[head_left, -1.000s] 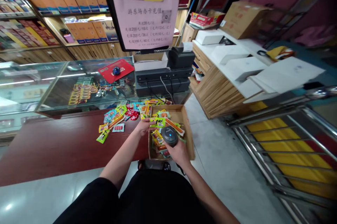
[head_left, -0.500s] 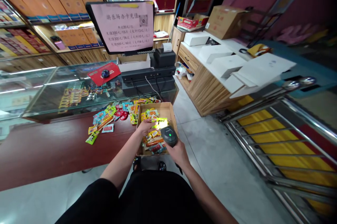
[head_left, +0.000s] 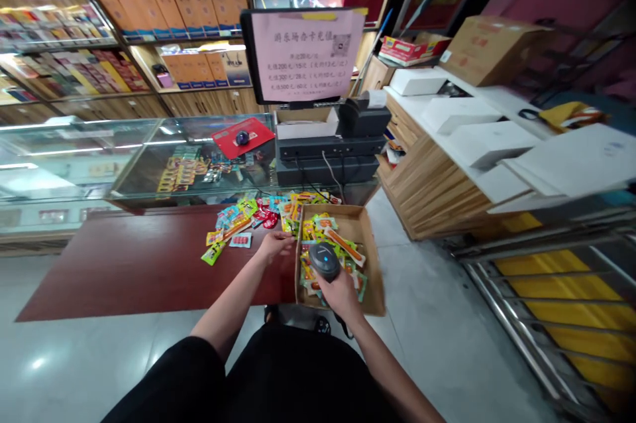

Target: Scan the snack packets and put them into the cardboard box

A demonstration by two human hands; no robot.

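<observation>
My right hand (head_left: 340, 294) is wrapped round the handle of a dark barcode scanner (head_left: 324, 260) with a small blue light on top. The scanner is over an open cardboard box (head_left: 373, 267) holding several snack packets, among them a long sausage packet (head_left: 345, 246). Left of the box, my left hand (head_left: 276, 246) has its fingers stretched out towards the box's left wall, with no packet visible in it. Close beyond those fingers, a loose pile of colourful snack packets (head_left: 248, 211) lies on the dark red table (head_left: 149, 257).
A glass display counter (head_left: 144, 144) runs behind the table, carrying a monitor (head_left: 303, 55) covered by a pink paper sign and a receipt printer (head_left: 365, 117). White boxes (head_left: 501, 143) sit on a side cabinet at right. A metal railing (head_left: 517, 323) stands at the lower right.
My left hand has let go of the yellow packet and moved left out of the box. The scanner's light turned from green to blue. The camera view has swung left.
</observation>
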